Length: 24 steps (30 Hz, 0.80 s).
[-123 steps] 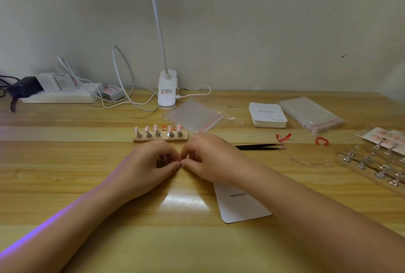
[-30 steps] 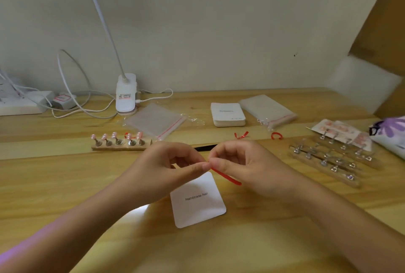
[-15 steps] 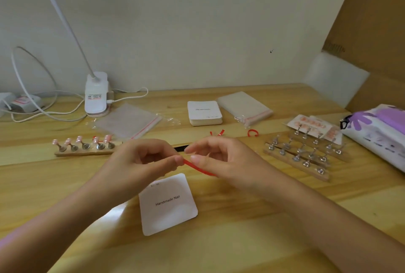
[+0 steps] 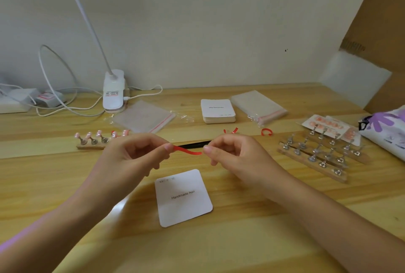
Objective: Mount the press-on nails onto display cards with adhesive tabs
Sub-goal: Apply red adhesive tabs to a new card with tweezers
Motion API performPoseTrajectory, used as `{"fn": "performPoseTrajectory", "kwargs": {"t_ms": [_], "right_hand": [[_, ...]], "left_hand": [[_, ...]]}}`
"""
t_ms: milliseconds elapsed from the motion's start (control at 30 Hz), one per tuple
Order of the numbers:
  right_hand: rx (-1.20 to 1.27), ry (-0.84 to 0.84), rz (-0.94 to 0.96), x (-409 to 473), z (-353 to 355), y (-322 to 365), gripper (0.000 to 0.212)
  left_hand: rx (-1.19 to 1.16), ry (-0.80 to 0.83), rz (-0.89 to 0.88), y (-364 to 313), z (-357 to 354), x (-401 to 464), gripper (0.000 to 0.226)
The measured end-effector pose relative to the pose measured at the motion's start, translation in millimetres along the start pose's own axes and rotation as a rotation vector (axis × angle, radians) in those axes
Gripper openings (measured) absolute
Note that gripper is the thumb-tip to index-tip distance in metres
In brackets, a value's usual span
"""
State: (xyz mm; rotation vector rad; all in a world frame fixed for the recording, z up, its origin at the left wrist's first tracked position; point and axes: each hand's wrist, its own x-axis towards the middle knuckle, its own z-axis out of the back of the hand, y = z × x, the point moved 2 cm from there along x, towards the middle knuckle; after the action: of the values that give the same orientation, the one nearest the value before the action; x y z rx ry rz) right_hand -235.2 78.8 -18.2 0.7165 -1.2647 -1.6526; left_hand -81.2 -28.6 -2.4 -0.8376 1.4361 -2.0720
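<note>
While the left hand [image 4: 131, 156] and the right hand [image 4: 236, 154] hover above the bench [image 4: 241, 240], each pinches one end of a single thin red strip [image 4: 188, 151] between thumb and forefinger, the other fingers curled in; the strip sags slightly between the two hands.

One white display card [image 4: 183, 197], printed "Handmade Nail", lies flat on the bench just below the hands. One stack of the same cards [image 4: 218, 111] sits farther back. Two lots of clear zip bags with red seals lie there: one flat bag [image 4: 144, 117] left of the stack, and a thicker pile [image 4: 258, 105] to its right.

One wooden holder [image 4: 91, 146] at the left carries five pink nails [image 4: 99, 133] on metal stands, partly hidden by the left hand. At the right, wooden holders with bare metal stands [image 4: 315, 156] lie in rows; I cannot tell their exact number. Behind them are mounted cards with orange-pink nails [image 4: 324, 123]. Three loose red scraps show: one by the pink nails, one crossed piece [image 4: 231, 130], one curl [image 4: 266, 132]. A black tool [image 4: 192, 144] peeks out between the hands.

The bench is pale wood with visible grain, set against a plain off-white wall. One white clip lamp [image 4: 114, 93] stands at the back, with white cables and a power strip [image 4: 13, 104] at far left. A purple-and-white packet [image 4: 388, 128] lies at the right edge, beneath a brown cardboard panel [image 4: 381, 20].
</note>
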Motion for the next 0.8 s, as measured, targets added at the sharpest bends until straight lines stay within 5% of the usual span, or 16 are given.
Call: {"fn": "performPoseTrajectory", "kwargs": {"t_ms": [567,800], "right_hand": [[0.000,-0.019,0.059,7,-19,-5,0.003],[0.024,-0.011,0.020,7,-22,-7,0.023]], "left_hand": [[-0.077,-0.046,0.026,5,13,-11,0.021],[-0.121,-0.064,0.046,7,14,-16,0.024]]}}
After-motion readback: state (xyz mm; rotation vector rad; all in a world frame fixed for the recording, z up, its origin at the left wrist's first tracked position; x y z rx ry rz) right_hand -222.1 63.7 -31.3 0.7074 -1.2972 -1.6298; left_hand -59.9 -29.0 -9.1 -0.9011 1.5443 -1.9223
